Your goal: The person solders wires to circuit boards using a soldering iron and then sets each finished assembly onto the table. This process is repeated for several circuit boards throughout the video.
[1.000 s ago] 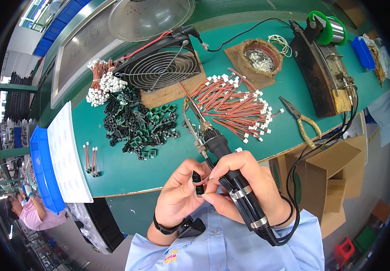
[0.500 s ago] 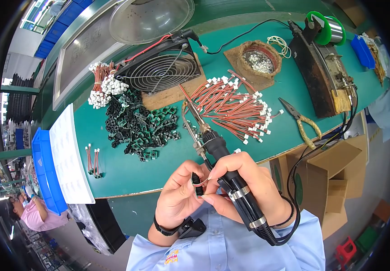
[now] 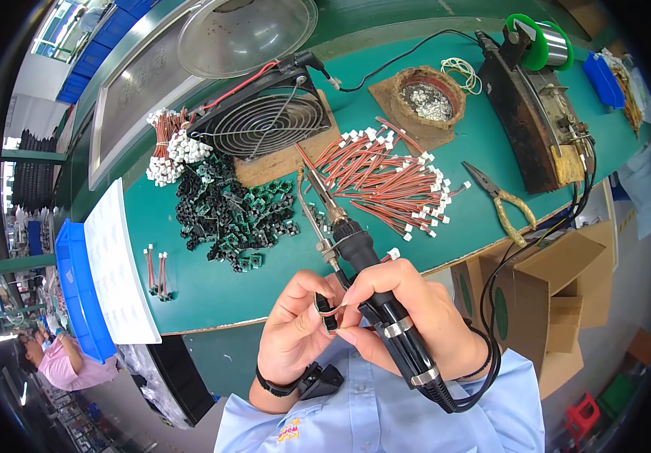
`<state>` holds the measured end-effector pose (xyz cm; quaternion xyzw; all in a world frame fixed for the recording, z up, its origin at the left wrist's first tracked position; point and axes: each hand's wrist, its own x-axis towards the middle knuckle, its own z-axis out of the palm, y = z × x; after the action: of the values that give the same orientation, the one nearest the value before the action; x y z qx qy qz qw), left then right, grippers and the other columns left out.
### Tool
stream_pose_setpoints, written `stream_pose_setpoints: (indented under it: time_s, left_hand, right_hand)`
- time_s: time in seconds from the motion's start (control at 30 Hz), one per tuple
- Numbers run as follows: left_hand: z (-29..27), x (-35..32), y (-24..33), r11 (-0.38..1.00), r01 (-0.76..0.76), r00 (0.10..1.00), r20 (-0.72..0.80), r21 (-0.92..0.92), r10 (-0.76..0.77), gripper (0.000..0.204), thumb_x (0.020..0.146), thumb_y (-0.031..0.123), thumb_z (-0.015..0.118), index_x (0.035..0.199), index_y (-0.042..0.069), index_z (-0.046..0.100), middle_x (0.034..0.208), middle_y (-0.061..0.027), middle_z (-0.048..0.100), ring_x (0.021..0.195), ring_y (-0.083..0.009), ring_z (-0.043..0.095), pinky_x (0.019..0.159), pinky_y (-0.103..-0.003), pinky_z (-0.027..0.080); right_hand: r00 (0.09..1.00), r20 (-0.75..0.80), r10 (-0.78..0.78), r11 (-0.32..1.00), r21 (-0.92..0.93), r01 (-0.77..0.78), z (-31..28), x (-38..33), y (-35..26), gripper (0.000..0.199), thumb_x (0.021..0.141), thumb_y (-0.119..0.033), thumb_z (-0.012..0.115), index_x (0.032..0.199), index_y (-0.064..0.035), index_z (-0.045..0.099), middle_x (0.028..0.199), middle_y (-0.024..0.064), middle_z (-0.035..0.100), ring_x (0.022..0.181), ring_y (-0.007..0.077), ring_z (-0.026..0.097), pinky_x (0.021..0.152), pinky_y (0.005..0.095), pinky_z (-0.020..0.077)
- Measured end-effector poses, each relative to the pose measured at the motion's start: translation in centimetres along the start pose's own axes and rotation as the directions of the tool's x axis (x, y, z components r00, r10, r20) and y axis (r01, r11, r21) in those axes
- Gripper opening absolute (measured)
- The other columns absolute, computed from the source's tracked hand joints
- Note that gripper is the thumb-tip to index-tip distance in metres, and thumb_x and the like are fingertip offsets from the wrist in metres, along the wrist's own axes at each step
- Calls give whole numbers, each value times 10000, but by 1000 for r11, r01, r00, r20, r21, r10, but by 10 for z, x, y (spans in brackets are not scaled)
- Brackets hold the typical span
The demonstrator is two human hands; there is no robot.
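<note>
My right hand (image 3: 408, 309) grips a black soldering iron (image 3: 363, 264), its tip pointing away over the green bench (image 3: 446, 226), and its fingertips also pinch a thin red wire. My left hand (image 3: 295, 325) holds a small black component (image 3: 327, 311) close to my chest, touching the right fingers. Ahead lie a heap of red wires with white connectors (image 3: 389, 177) and a pile of small black-and-green parts (image 3: 231, 211).
A black fan (image 3: 261, 121) sits on a wooden block behind the piles. Pliers (image 3: 503, 200), a solder spool (image 3: 540, 41), a dark stand (image 3: 529, 113), a round tin of solder scraps (image 3: 427, 94), a white tray (image 3: 118, 264), blue bin (image 3: 76, 294), cardboard box (image 3: 537, 287).
Both hands stay together near my chest; the fingers shift slightly around the small component and wire. The bench items have not moved.
</note>
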<state>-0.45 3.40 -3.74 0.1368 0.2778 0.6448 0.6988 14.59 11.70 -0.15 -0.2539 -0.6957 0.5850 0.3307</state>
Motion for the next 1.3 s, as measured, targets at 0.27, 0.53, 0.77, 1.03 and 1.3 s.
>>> stream_pose_setpoints:
  time_s: [0.27, 0.53, 0.77, 1.03, 1.3]
  left_hand:
    - [0, -4, 1, 997, -36, 999, 1, 68, 36, 205, 892, 149, 558, 1034, 25, 478, 934, -85, 493, 833, -166, 503, 718, -271, 417]
    - [4, -6, 4, 964, -43, 995, -72, 262, 64, 208, 897, 146, 549, 1022, -9, 485, 932, -106, 539, 840, -150, 509, 744, -275, 411]
    - [6, -5, 6, 897, -108, 991, -21, 429, 129, 182, 927, 140, 489, 1039, -2, 467, 1002, -137, 569, 937, -178, 536, 821, -301, 414]
    - [16, -2, 7, 914, -96, 966, -185, 393, 181, 194, 926, 193, 475, 983, 9, 453, 906, -174, 598, 868, -226, 576, 830, -354, 427]
    - [11, 2, 8, 952, -91, 975, -167, 291, 144, 160, 935, 179, 451, 977, 25, 450, 920, -182, 605, 904, -250, 586, 847, -378, 436]
  right_hand:
    - [1000, 25, 12, 1000, 4, -13, -2, 0, -1, 401, 684, 51, 709, 992, -46, 471, 797, 50, 618, 696, 147, 634, 615, 244, 483]
    - [998, 60, -8, 1000, -9, 8, -6, 1, 2, 381, 688, 57, 712, 976, -44, 484, 821, 58, 611, 710, 156, 637, 624, 252, 492]
    - [996, -55, -67, 997, -49, 65, -3, 0, 7, 362, 743, 13, 673, 1043, -58, 483, 829, 55, 594, 715, 165, 633, 613, 263, 491]
    - [986, -162, 51, 998, -40, -59, -8, -7, 10, 415, 754, 71, 645, 1059, -41, 387, 855, 134, 607, 759, 167, 631, 686, 280, 519]
    - [945, -313, 89, 989, 141, -47, -8, -9, 8, 381, 791, -10, 640, 1063, -40, 376, 870, 176, 601, 789, 211, 624, 703, 321, 509]
